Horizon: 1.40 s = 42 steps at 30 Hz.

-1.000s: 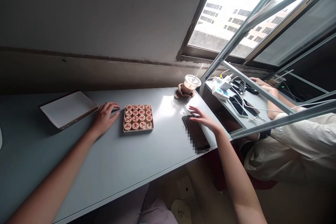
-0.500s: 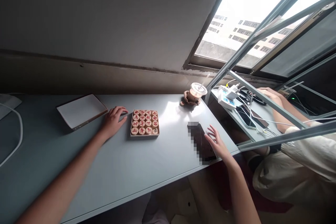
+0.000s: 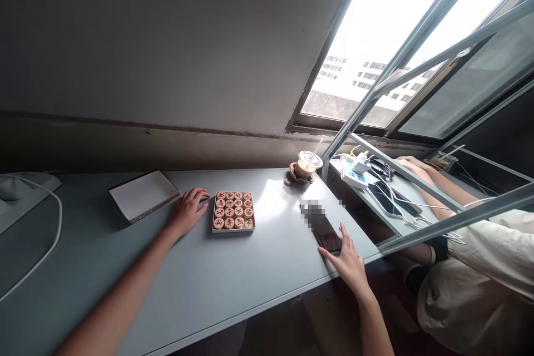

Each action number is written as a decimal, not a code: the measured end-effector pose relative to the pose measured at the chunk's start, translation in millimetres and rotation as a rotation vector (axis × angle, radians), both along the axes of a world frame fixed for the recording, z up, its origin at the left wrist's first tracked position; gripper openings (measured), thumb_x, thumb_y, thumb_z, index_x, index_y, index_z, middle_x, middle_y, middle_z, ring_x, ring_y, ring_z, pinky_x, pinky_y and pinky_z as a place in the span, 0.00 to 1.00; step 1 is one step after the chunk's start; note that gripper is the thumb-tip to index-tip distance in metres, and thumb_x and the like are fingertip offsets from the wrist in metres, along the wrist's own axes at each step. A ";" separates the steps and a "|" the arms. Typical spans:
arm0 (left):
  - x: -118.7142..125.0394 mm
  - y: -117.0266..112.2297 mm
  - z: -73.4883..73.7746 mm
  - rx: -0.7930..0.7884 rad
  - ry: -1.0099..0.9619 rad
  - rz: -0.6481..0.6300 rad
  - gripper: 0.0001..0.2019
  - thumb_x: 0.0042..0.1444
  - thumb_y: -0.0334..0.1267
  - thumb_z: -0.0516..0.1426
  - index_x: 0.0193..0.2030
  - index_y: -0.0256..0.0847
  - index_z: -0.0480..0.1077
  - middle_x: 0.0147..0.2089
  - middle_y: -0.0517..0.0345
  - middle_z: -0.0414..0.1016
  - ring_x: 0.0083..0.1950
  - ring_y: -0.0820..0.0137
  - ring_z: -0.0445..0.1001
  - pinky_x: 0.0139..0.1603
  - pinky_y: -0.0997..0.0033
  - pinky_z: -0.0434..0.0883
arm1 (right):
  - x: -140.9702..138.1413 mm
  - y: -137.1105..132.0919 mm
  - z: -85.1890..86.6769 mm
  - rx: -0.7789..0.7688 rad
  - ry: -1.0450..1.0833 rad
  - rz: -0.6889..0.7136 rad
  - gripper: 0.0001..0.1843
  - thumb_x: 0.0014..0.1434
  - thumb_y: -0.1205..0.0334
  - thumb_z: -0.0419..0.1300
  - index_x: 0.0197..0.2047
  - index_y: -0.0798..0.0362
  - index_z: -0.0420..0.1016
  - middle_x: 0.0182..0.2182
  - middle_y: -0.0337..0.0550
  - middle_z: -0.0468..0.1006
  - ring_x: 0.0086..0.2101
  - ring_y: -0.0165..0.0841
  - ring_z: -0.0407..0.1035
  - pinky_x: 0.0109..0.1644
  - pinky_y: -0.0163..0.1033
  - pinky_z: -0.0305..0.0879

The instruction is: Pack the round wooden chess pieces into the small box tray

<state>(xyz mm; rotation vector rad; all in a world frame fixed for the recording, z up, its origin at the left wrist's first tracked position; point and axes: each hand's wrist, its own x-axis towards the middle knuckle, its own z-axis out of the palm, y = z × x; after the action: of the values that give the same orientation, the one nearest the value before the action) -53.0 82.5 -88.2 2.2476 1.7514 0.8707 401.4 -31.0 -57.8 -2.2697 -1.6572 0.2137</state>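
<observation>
A small square tray [image 3: 212, 223] of round wooden chess pieces with red characters lies on the grey desk [image 3: 200, 278]. My left hand [image 3: 188, 212] rests flat just left of the tray, fingers loosely curled and touching the desk, holding nothing. A dark phone [image 3: 325, 232] lies near the desk's right edge. My right hand [image 3: 347, 258] is spread open at the phone's near end, fingertips touching it.
A white box lid [image 3: 143, 195] lies left of my left hand. An iced drink cup [image 3: 306, 164] stands at the back right. A white cable [image 3: 39, 245] curves at far left. Another person's arm [image 3: 425, 181] reaches over a neighbouring desk with a power strip [image 3: 354, 169] and phones.
My right hand has slid back along the phone from its far end to its near end by the desk edge. The left hand stays beside the tray. The view has tilted upward.
</observation>
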 end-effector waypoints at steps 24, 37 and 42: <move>2.5 -4.8 9.2 -0.036 0.003 -0.027 0.11 0.58 0.35 0.49 0.47 0.44 0.67 0.53 0.55 0.68 0.54 0.61 0.66 0.55 0.59 0.62 | -98.9 167.0 -11.1 0.194 -0.235 0.172 0.20 0.63 0.65 0.46 0.55 0.57 0.70 0.48 0.56 0.68 0.48 0.43 0.61 0.48 0.43 0.57; -21.0 -4.9 35.3 0.235 -0.239 0.123 0.11 0.59 0.35 0.48 0.37 0.41 0.72 0.47 0.54 0.71 0.51 0.66 0.70 0.56 0.64 0.64 | -151.6 79.1 5.3 0.460 0.386 0.748 0.16 0.60 0.62 0.57 0.52 0.48 0.71 0.41 0.45 0.76 0.40 0.35 0.70 0.45 0.42 0.67; -58.1 -15.3 47.5 0.160 0.029 0.419 0.17 0.54 0.44 0.58 0.49 0.44 0.69 0.56 0.50 0.70 0.57 0.53 0.65 0.57 0.51 0.62 | -179.3 56.1 0.2 0.453 0.387 0.778 0.12 0.60 0.63 0.58 0.47 0.46 0.73 0.43 0.43 0.77 0.44 0.36 0.70 0.49 0.45 0.64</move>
<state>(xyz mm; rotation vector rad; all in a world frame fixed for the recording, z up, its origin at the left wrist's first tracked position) -111.1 67.2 -40.8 2.0180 2.2893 1.0907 222.1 25.1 -57.6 -1.1047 -2.0170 0.3740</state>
